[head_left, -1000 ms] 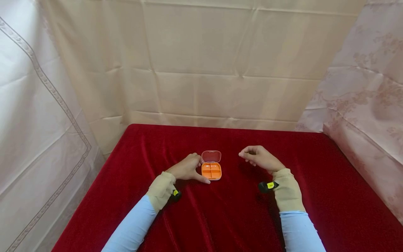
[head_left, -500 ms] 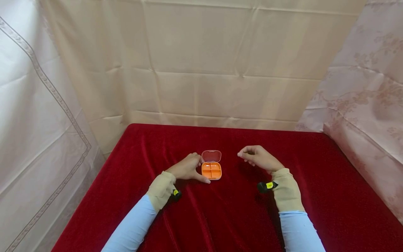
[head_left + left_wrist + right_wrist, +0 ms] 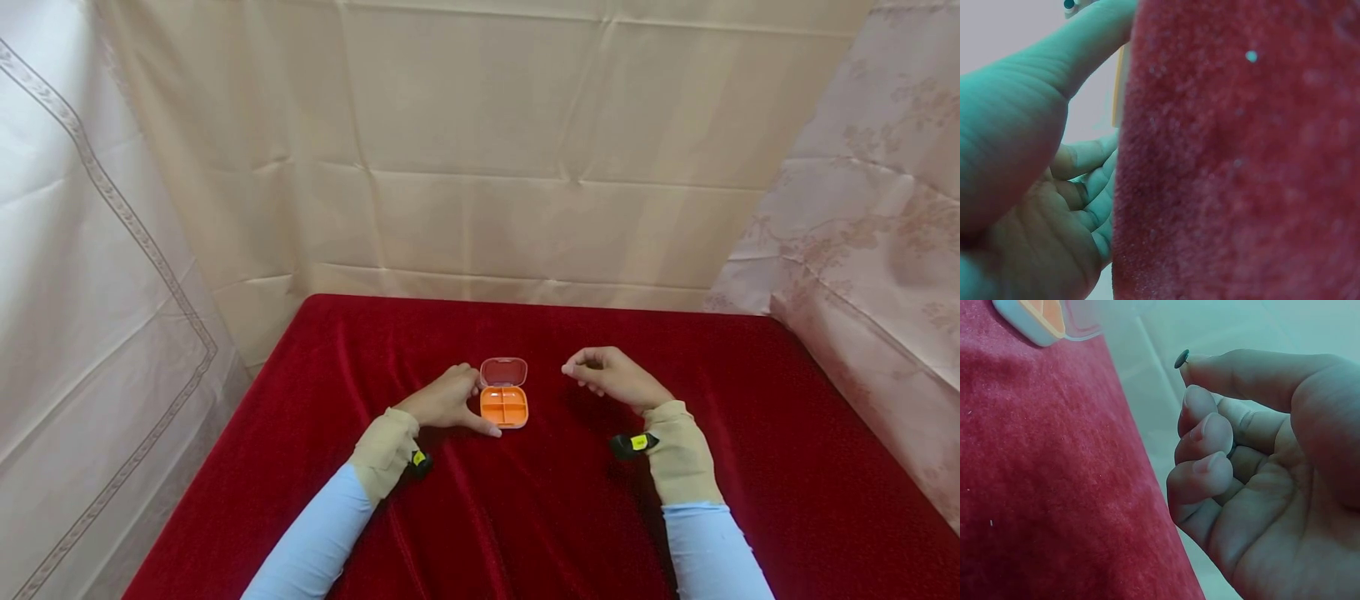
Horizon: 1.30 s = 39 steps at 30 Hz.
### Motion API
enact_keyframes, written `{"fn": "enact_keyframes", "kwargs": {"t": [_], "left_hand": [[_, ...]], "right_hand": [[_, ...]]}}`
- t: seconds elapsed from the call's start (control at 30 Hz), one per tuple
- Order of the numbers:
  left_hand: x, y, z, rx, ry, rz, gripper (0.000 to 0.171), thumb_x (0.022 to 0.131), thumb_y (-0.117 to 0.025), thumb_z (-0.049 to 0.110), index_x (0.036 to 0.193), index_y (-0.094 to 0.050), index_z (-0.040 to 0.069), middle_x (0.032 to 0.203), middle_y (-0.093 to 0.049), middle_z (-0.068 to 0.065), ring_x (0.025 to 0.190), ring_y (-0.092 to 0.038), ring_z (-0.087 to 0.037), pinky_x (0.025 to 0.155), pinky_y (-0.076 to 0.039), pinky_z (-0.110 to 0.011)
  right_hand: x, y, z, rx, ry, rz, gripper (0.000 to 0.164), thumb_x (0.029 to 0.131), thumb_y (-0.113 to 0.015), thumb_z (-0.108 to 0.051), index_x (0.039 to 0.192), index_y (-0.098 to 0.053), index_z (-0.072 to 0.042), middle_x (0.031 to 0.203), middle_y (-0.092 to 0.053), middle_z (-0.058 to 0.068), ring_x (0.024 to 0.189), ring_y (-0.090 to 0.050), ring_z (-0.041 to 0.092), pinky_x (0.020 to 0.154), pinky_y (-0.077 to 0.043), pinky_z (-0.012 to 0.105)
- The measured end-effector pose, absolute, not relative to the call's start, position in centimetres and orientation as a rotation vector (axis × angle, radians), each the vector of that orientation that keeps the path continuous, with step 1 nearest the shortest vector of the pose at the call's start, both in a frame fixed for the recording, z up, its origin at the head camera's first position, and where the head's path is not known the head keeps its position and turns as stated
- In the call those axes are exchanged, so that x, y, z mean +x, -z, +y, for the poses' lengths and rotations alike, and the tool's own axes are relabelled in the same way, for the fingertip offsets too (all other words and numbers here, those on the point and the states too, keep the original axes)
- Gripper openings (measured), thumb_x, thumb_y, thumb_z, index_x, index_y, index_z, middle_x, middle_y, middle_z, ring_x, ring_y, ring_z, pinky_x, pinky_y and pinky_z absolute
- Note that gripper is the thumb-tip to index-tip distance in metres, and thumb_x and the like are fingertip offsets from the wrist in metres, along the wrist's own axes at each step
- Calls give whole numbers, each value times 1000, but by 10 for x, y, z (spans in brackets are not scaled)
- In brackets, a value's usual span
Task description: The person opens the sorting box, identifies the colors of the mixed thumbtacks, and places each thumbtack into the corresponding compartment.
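While the orange box (image 3: 504, 407) is gripped by the left hand (image 3: 444, 402), the tack (image 3: 1180, 360), pinched by the right hand (image 3: 621, 377), seems light, rigid, best held by its head.

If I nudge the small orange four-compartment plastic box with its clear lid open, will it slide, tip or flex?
The orange four-compartment plastic box looks small and shallow, so probably light and easily shifted. Its straight dividers look crisp, suggesting stiffness rather than flex. Lying low and flat on the red velvety cloth, it would likely slide before tipping.
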<state>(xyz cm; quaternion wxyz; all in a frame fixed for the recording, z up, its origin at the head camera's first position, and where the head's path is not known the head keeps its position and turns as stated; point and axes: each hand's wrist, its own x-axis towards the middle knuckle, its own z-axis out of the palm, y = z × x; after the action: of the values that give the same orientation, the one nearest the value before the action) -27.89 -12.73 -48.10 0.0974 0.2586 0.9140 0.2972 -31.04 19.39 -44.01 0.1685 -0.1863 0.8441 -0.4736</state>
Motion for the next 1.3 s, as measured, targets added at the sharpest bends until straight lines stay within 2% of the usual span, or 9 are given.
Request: {"fn": "enact_keyframes", "kwargs": {"t": [0.4, 0.63, 0.87, 1.3], "left_hand": [[-279, 480, -128, 768, -868, 2708, 68, 72, -93, 50, 112, -63, 5, 102, -54, -1, 97, -46, -16, 83, -44, -31], [-278, 479, -127, 765, -867, 2707, 68, 71, -94, 49, 113, -63, 6, 103, -54, 0, 96, -46, -16, 84, -44, -31], [-277, 479, -127, 764, -884, 2701, 66, 71, -94, 49, 110, -63, 6, 102, -53, -1, 96, -46, -16, 83, -43, -32], [-277, 478, -127, 778, -876, 2706, 67, 71, -94, 49, 110, -63, 4, 102, -54, -1, 96, -46, -16, 84, -43, -32]], "right_hand": [[-309, 440, 188, -523, 1322, 2402, 27, 103, -65, -21, 113, -67, 4, 88, -59, 5, 79, -53, 19, 63, -46, 27], [-308, 440, 186, -540, 1311, 2400, 29, 103, -65, -23, 114, -67, 4, 89, -59, 6, 78, -53, 19, 64, -47, 31], [-307, 439, 182, -538, 1312, 2391, 28, 103, -65, -23, 114, -68, 3, 89, -60, 6, 79, -54, 21, 64, -46, 29], [-303, 439, 175, -565, 1296, 2394, 25, 103, -65, -21, 114, -69, 1, 91, -61, 8, 81, -54, 23, 64, -46, 31]]}}
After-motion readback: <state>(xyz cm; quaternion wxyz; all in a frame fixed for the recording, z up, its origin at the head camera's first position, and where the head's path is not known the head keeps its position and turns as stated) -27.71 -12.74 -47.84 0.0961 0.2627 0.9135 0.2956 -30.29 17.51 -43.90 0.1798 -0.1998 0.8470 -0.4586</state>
